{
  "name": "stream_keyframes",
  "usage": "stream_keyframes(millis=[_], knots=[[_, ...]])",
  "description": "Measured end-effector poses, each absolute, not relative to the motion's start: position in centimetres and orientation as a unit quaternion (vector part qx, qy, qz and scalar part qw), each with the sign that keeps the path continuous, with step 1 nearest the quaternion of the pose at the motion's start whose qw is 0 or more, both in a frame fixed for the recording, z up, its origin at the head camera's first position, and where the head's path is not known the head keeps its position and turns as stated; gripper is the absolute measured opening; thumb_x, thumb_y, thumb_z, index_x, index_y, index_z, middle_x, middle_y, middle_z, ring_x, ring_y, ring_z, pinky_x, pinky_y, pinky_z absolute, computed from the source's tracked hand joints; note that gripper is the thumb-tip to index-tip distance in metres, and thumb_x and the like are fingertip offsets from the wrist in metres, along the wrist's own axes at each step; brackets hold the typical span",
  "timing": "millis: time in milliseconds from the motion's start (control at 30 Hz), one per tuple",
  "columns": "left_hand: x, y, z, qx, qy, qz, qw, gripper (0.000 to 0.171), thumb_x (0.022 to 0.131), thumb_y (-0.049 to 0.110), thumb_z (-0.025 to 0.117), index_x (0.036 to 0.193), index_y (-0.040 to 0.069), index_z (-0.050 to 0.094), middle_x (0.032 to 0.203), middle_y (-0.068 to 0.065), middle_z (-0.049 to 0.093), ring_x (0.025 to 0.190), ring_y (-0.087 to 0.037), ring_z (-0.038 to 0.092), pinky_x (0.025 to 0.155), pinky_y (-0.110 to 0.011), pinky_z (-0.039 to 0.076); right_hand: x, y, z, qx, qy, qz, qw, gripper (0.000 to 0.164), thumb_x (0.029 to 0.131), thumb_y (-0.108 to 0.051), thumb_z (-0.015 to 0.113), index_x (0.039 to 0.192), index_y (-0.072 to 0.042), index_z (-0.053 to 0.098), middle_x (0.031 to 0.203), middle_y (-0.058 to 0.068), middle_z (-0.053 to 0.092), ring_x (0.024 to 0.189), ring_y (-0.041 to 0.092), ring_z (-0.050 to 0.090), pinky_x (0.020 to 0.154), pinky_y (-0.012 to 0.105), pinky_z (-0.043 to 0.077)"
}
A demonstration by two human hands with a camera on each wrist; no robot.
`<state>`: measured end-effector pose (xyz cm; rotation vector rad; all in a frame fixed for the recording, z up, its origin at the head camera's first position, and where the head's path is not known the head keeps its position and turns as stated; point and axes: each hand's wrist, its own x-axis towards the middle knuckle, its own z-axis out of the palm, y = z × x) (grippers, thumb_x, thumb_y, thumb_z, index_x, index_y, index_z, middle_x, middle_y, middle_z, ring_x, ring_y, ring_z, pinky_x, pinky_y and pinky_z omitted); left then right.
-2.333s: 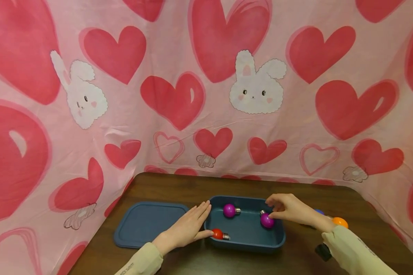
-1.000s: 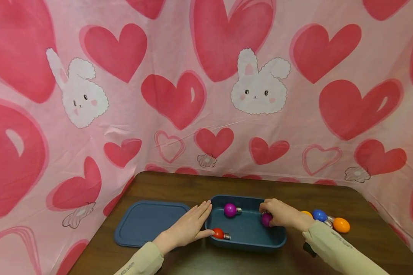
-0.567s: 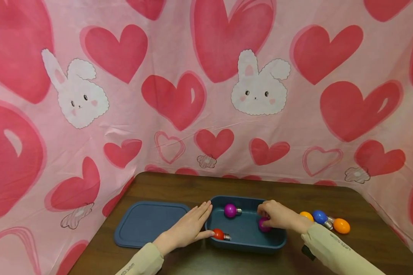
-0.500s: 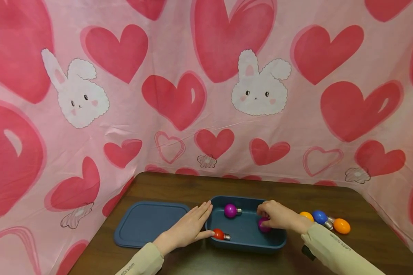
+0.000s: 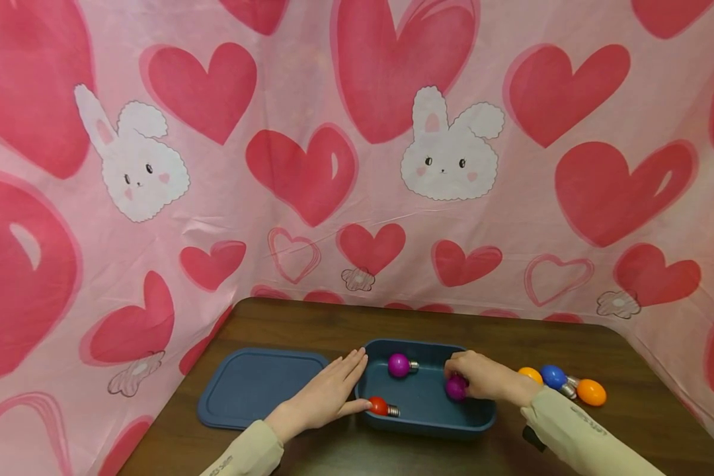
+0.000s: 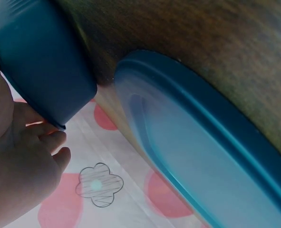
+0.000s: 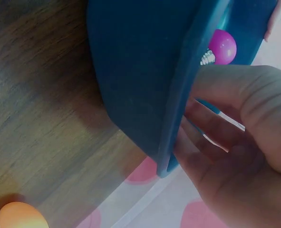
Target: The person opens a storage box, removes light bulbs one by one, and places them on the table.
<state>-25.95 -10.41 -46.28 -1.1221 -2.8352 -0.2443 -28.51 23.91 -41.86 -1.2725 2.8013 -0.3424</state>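
A dark blue rectangular container (image 5: 425,426) stands on the table, with one purple light bulb (image 5: 398,365) near its back left and a red light bulb (image 5: 379,406) at its front left. My left hand (image 5: 324,396) rests on the container's left rim, fingers straight and thumb beside the red bulb. Reaching over the right rim, my right hand (image 5: 478,375) has its fingers curled round a second purple light bulb (image 5: 457,388), low inside the container. In the right wrist view the rim hides the fingertips and that bulb.
The container's blue lid (image 5: 258,387) lies on the table just left of it. To the right are an orange bulb (image 5: 592,392), a blue bulb (image 5: 553,376) and another orange bulb (image 5: 529,375), partly hidden by my right arm. A heart-patterned cloth (image 5: 309,264) hangs behind the table.
My right hand has lowered the purple bulb into the container's right side and moved it slightly forward and left, turning it. More of the bulbs on the right now show. My left hand stays put.
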Motion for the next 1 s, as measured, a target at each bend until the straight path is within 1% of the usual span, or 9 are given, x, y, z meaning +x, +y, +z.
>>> stream_keyframes(millis=[133, 233, 600, 767, 1000], knots=[[-25.9, -10.4, -46.4, -0.366, -0.926, -0.079, 0.041, 0.083, 0.099, 0.064, 0.036, 0.156, 0.004, 0.029, 0.165, -0.011, 0.025, 0.152, -0.026, 0.029, 0.122, -0.045, 0.031, -28.6, 23.8, -42.2, -0.410, 0.905, -0.113, 0.015, 0.025, 0.079, -0.012, 0.081, 0.099, -0.006, 0.067, 0.089, 0.003, 0.066, 0.074, 0.005, 0.053, 0.066, 0.021, 0.052], [-25.9, -10.4, -46.4, -0.365, -0.927, -0.080, 0.039, 0.083, 0.098, 0.064, 0.036, 0.156, 0.005, 0.029, 0.165, -0.010, 0.025, 0.153, -0.026, 0.028, 0.122, -0.046, 0.031, -28.7, 23.7, -42.5, -0.404, 0.907, -0.118, 0.013, 0.027, 0.081, -0.016, 0.081, 0.101, -0.006, 0.066, 0.089, 0.003, 0.066, 0.074, 0.005, 0.052, 0.065, 0.021, 0.052], [-25.8, -10.4, -46.4, -0.366, -0.926, -0.077, 0.043, 0.083, 0.098, 0.064, 0.038, 0.155, 0.004, 0.030, 0.165, -0.012, 0.027, 0.152, -0.026, 0.029, 0.122, -0.045, 0.031, -28.7, 23.7, -42.8, -0.399, 0.911, -0.101, 0.018, 0.031, 0.075, -0.009, 0.083, 0.102, -0.005, 0.068, 0.092, 0.004, 0.066, 0.077, 0.008, 0.054, 0.067, 0.023, 0.054], [-25.8, -10.4, -46.3, -0.367, -0.926, -0.076, 0.049, 0.083, 0.098, 0.063, 0.039, 0.155, 0.004, 0.031, 0.164, -0.012, 0.028, 0.152, -0.026, 0.030, 0.121, -0.045, 0.032, -28.7, 23.7, -42.7, -0.403, 0.909, -0.106, 0.014, 0.031, 0.075, -0.013, 0.084, 0.101, -0.006, 0.068, 0.092, 0.003, 0.066, 0.077, 0.007, 0.054, 0.068, 0.023, 0.054], [-25.8, -10.4, -46.3, -0.367, -0.926, -0.076, 0.048, 0.082, 0.098, 0.063, 0.039, 0.155, 0.004, 0.031, 0.164, -0.011, 0.028, 0.151, -0.026, 0.031, 0.121, -0.045, 0.032, -28.6, 23.8, -41.6, -0.417, 0.898, -0.142, 0.002, 0.030, 0.078, -0.016, 0.082, 0.103, -0.006, 0.069, 0.094, 0.004, 0.068, 0.080, 0.009, 0.060, 0.070, 0.023, 0.056]])
